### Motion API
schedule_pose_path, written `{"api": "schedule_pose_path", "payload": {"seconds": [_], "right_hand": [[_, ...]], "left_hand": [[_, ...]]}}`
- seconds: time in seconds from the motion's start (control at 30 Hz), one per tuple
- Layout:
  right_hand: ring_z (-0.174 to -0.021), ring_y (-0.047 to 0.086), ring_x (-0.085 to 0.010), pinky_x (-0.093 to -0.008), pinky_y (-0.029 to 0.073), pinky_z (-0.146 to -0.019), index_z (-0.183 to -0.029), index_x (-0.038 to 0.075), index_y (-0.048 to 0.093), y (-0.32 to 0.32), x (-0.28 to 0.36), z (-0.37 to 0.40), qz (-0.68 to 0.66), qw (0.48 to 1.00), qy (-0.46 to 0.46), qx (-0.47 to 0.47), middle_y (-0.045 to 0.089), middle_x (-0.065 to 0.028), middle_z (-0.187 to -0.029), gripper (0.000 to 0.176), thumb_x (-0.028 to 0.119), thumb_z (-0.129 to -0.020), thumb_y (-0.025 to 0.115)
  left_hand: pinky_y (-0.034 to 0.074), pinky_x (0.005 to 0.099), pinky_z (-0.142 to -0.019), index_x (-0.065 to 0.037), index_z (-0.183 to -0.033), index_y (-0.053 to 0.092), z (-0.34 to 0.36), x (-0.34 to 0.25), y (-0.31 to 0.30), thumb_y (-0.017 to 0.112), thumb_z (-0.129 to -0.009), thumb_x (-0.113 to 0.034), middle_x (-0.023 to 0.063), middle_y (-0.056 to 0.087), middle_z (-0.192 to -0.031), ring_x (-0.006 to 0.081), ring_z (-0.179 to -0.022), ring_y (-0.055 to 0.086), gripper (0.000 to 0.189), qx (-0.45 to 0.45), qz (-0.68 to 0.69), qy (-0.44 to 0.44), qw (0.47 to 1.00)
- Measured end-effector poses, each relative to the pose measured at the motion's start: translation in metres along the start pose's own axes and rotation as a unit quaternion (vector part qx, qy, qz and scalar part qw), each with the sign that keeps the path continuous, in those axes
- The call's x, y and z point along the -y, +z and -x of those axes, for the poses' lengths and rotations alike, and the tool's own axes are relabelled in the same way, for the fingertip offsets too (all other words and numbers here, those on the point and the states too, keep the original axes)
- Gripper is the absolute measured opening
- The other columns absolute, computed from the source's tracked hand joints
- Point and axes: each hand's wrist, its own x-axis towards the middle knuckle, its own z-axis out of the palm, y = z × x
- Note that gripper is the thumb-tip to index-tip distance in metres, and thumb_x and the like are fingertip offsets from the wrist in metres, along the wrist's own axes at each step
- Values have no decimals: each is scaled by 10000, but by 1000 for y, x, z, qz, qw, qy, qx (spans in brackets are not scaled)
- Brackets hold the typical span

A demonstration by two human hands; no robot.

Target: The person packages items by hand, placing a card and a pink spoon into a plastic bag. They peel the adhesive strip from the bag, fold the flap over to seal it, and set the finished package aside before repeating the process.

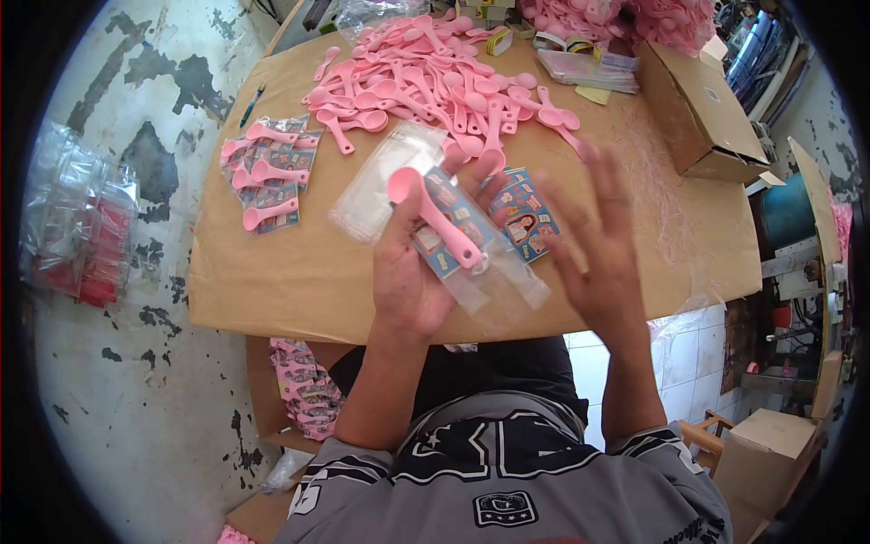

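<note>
My left hand [412,281] grips a pink plastic spoon [439,218], its thumb at the bowl. The spoon lies slanted over a blue printed card [444,263] in a clear plastic bag [498,290], held in that same hand. The bag's loose end hangs toward my right hand [594,245], which is raised with fingers spread and slightly blurred, holding nothing. Between the hands, more blue printed cards [524,222] lie on the table. A stack of clear bags [372,186] rests just beyond my left hand.
A large heap of pink spoons [426,77] covers the table's [299,281] far side. Several spoons on cards [272,172] lie at the left, near a pen [253,105]. A cardboard box [698,113] and packs of clear bags [589,71] are at the right.
</note>
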Motion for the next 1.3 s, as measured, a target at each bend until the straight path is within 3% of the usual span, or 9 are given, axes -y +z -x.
{"api": "schedule_pose_path", "payload": {"seconds": [0.2, 0.3, 0.47, 0.57, 0.73, 0.9, 1.03, 1.17, 1.3], "right_hand": [[-1501, 389, -425, -522, 331, -1205, -1173, 133, 778, 19, 11, -17, -149, 977, -150, -3, 512, -194, -1553, 336, 78, -843, 748], [-1408, 501, -392, -507, 401, -1146, -1080, 109, 775, 9, 17, -20, -299, 951, -81, -5, 618, -158, -1442, 350, 45, -736, 778], [-932, 671, -106, -252, 505, -823, -1293, 23, 650, 11, 13, -11, -458, 881, 117, 21, 731, -72, -1027, 368, 61, -940, 749], [-900, 677, -103, -252, 501, -775, -1403, 22, 556, 18, 19, -10, -496, 844, 196, 48, 735, -63, -987, 505, 57, -938, 750], [-779, 640, -113, -244, 503, -725, -1428, 44, 533, 21, 21, -4, -422, 876, 234, 10, 698, -50, -892, 542, 50, -932, 751], [-947, 636, -236, -340, 517, -802, -1245, 58, 683, 21, 4, -12, -137, 978, 35, -152, 682, -117, -1130, 401, 16, -856, 769], [-1064, 597, -307, -409, 497, -883, -1127, 66, 741, 18, 12, -21, -58, 985, -7, -163, 658, -124, -1215, 322, 27, -809, 780], [-1076, 595, -306, -417, 496, -893, -1090, 60, 747, 16, 16, -25, -31, 985, -6, -170, 662, -108, -1225, 287, 41, -806, 779], [-1073, 596, -312, -420, 496, -894, -1050, 55, 745, 13, 16, -23, -23, 984, -14, -175, 669, -104, -1215, 262, 29, -791, 775]], "left_hand": [[429, 474, -1164, -27, -1584, 333, 14, 10, 1, 397, -1122, -406, 205, 460, -1561, 304, -1457, 442, 600, -5, -22, -95, 995], [415, 461, -1177, -26, -1603, 296, 16, 1, -8, 413, -1116, -425, 214, 423, -1585, 297, -1465, 433, 639, -12, -42, -76, 996], [470, 376, -1112, 0, -1578, 355, 16, -13, -3, 564, -1078, -320, 189, 518, -1505, 226, -1370, 532, 630, 42, -202, -24, 978], [559, 352, -1002, 65, -1497, 445, 18, -6, 5, 618, -1048, -242, 221, 629, -1383, 223, -1173, 679, 571, 12, -339, 2, 941], [573, 273, -848, 45, -1451, 528, 13, 3, 4, 633, -1042, -104, 179, 730, -1200, 147, -1023, 708, 448, -45, -384, 40, 921], [545, 220, -764, -9, -1514, 490, 17, 12, 11, 635, -1040, -81, 137, 764, -1101, 90, -945, 695, 501, -41, -414, 59, 908], [435, 157, -673, -31, -1564, 442, 19, 21, 7, 633, -1025, -37, 23, 716, -944, -8, -757, 546, 571, -18, -475, 58, 878], [468, 172, -718, -11, -1594, 361, 20, 19, 5, 648, -1010, 2, 91, 767, -1047, 31, -897, 655, 650, 30, -513, 42, 857], [360, 140, -645, -8, -1596, 369, 21, 24, 2, 647, -1003, 11, 11, 729, -925, -24, -764, 546, 655, 49, -540, 60, 838]]}}
